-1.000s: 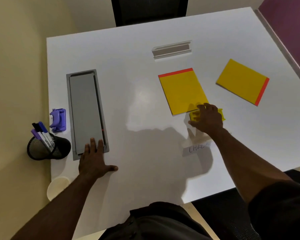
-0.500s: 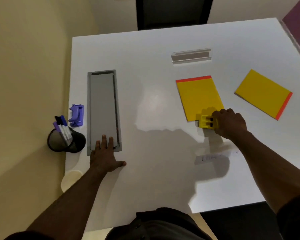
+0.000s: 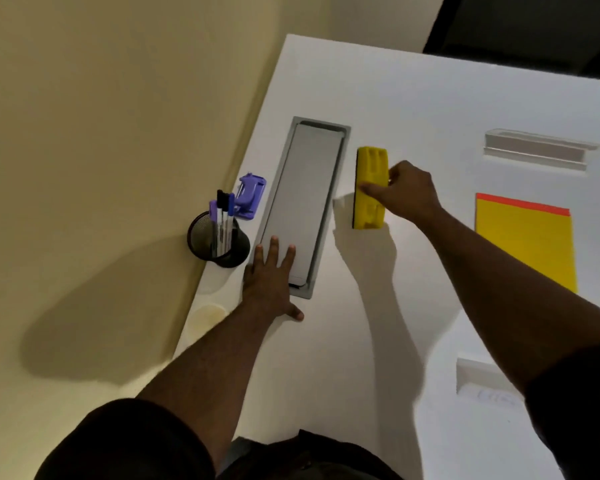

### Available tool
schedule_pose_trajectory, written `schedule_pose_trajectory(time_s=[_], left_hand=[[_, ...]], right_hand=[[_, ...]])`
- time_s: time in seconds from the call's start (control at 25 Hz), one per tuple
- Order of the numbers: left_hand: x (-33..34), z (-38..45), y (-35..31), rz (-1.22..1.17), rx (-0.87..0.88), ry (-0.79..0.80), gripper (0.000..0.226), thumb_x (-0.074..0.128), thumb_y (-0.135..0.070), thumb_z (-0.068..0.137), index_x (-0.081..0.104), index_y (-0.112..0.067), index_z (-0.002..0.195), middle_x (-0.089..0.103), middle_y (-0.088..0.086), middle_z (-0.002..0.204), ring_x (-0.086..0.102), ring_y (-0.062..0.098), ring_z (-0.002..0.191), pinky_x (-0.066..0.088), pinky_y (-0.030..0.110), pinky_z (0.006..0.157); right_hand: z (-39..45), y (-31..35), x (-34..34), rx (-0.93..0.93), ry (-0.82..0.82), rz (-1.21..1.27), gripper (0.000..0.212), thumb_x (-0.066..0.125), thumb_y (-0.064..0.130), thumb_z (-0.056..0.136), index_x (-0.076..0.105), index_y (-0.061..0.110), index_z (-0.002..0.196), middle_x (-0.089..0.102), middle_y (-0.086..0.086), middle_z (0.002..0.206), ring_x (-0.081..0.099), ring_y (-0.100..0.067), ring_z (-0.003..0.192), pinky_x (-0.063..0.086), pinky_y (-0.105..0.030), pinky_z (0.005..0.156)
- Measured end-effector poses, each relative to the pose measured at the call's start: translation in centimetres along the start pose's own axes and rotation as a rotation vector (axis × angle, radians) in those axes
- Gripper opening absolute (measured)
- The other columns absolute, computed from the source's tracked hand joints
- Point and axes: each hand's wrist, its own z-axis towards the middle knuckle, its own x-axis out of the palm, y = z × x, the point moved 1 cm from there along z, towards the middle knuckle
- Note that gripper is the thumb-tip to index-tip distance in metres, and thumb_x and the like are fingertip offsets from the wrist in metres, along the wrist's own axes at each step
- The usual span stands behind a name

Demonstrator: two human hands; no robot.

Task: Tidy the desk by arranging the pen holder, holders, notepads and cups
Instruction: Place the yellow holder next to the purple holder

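My right hand (image 3: 407, 192) grips a yellow eraser block (image 3: 370, 188), which lies on the white desk (image 3: 395, 98) just right of the grey cable tray lid (image 3: 302, 206). My left hand (image 3: 269, 278) rests flat, fingers spread, on the near end of that lid. A black mesh pen holder (image 3: 219, 244) with several pens stands at the desk's left edge, with a purple holder (image 3: 249, 195) behind it. A yellow notepad (image 3: 527, 237) with a red top strip lies to the right. A pale cup (image 3: 207, 315) sits at the near left edge.
A clear acrylic sign holder (image 3: 537, 150) stands at the back right; another (image 3: 482, 379) with a written label is near my right arm. The beige floor drops away left of the desk. A dark chair (image 3: 534, 29) is behind the far edge.
My right hand carried the yellow eraser from beside the notepad leftward across the desk to the grey lid's right side. The left hand stayed put. The view swung left.
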Motion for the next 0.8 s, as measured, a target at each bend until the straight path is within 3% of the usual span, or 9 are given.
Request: schedule_pose_trajectory(time_s=[0.16, 0.32, 0.52, 0.64, 0.8], left_hand=[[0.4, 0.3, -0.2, -0.009, -0.025, -0.040, 0.143, 0.078, -0.068, 0.054, -0.023, -0.028, 0.147, -0.030, 0.010, 0.156, -0.022, 0.040, 0.142, 0.010, 0.056, 0.117], [0.7, 0.6, 0.0, -0.006, -0.048, -0.051, 0.144, 0.078, -0.069, 0.053, -0.025, -0.030, 0.146, -0.032, 0.009, 0.155, -0.023, 0.038, 0.142, 0.006, 0.054, 0.118], [1.0, 1.1, 0.1, -0.027, -0.058, -0.043, 0.144, 0.080, -0.067, 0.051, -0.024, -0.033, 0.145, -0.033, 0.007, 0.154, -0.025, 0.037, 0.142, 0.002, 0.053, 0.116], [1.4, 1.3, 0.1, -0.033, -0.059, -0.043, 0.147, 0.080, -0.067, 0.051, -0.033, -0.034, 0.139, -0.035, 0.007, 0.153, -0.026, 0.037, 0.141, -0.001, 0.052, 0.115], [1.2, 1.1, 0.1, -0.070, -0.061, -0.052, 0.146, 0.081, -0.064, 0.052, -0.033, -0.037, 0.139, -0.035, 0.004, 0.154, -0.026, 0.036, 0.141, -0.002, 0.051, 0.115]], right_hand=[[5.3, 6.2, 5.0, -0.015, 0.084, 0.040, 0.072, 0.070, 0.066, 0.064, 0.058, 0.009, 0.107, 0.065, -0.009, 0.104, 0.061, -0.025, 0.099, 0.051, -0.037, 0.079], [9.5, 11.9, 9.0, -0.044, 0.176, 0.115, 0.070, 0.068, 0.064, 0.063, 0.061, 0.008, 0.105, 0.069, -0.008, 0.095, 0.068, -0.023, 0.091, 0.056, -0.038, 0.082], [12.6, 15.5, 11.4, -0.042, 0.184, 0.185, 0.089, 0.067, 0.057, 0.068, 0.033, 0.014, 0.138, 0.055, -0.012, 0.127, 0.059, -0.031, 0.111, 0.055, -0.041, 0.087], [13.9, 15.7, 12.6, -0.050, 0.169, 0.129, 0.077, 0.061, 0.054, 0.073, 0.036, 0.019, 0.137, 0.058, -0.010, 0.125, 0.054, -0.030, 0.116, 0.043, -0.029, 0.080], [14.3, 16.1, 13.8, -0.046, 0.136, 0.066, 0.067, 0.062, 0.053, 0.076, 0.042, 0.017, 0.129, 0.057, -0.010, 0.125, 0.054, -0.030, 0.116, 0.043, -0.034, 0.078]])
